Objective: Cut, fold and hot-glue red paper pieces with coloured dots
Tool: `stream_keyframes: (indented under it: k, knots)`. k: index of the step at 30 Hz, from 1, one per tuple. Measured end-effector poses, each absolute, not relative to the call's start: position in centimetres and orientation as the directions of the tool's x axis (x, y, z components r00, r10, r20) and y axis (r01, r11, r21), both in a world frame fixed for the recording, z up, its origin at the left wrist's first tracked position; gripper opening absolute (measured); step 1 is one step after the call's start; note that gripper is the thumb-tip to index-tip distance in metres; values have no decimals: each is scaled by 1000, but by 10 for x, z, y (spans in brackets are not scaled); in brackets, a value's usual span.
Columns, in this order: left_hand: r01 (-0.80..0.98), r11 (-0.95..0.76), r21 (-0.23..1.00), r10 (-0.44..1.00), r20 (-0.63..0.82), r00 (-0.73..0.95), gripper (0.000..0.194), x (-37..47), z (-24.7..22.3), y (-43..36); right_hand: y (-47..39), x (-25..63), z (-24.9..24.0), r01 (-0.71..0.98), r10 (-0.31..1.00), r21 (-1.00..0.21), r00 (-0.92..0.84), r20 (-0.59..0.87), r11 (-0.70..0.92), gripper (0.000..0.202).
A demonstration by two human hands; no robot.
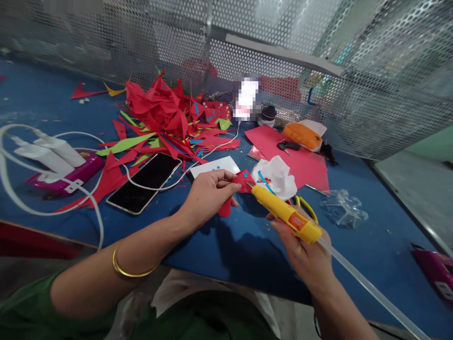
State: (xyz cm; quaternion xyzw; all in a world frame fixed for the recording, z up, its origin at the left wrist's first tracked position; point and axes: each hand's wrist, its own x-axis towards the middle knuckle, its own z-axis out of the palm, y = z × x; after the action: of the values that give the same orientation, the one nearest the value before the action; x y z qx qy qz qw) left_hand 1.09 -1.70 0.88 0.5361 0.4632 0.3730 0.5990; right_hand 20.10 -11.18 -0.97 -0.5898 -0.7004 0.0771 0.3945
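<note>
My left hand (211,194) pinches a red cut-out piece (244,181) that bears a small blue square; part of the piece hangs below my fingers. My right hand (306,252) is closed round a yellow glue gun (283,211) with a long clear glue stick (368,281) in its rear end. The nozzle points left and is at the red piece's right edge; whether it touches cannot be told. Behind my hands lie a white card (224,165) with blue bits and a crumpled white sheet (278,177) with a blue strip and small coloured bits. Yellow-handled scissors (307,208) are partly hidden behind the gun.
Red and green scraps (159,111) are heaped at the back left. A black phone (145,183), white cables and a purple power bank (67,174) lie left. Red sheets (311,165), an orange packet (303,135) and clear plastic (344,209) lie right. A perforated metal screen (170,42) stands behind.
</note>
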Motion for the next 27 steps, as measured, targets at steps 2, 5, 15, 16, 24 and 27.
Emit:
stream_keyframes:
  k: [2, 5, 15, 16, 24, 27]
  knots:
    - [62, 138, 988, 943, -150, 298, 3, 10, 10, -17, -112, 201, -10, 766, 887, -573, 7, 461, 291, 26]
    - [84, 130, 988, 939, -150, 310, 5, 10, 12, -18, -112, 202, -11, 765, 890, -577, 11, 455, 285, 25]
    - [83, 100, 991, 945, -121, 303, 4, 10, 8, -18, -111, 201, -10, 793, 880, -536, 1, 475, 289, 28]
    - [81, 100, 992, 945, -120, 303, 5, 10, 8, -19, -111, 201, -10, 794, 879, -533, -3, 477, 292, 28]
    - [73, 102, 992, 944, -120, 308, 7, 9, 9, -19, -111, 202, -10, 812, 862, -488, -36, 506, 320, 25]
    - [80, 100, 992, 943, -120, 311, 6, 9, 9, -19, -111, 203, -11, 817, 863, -479, -46, 503, 322, 24]
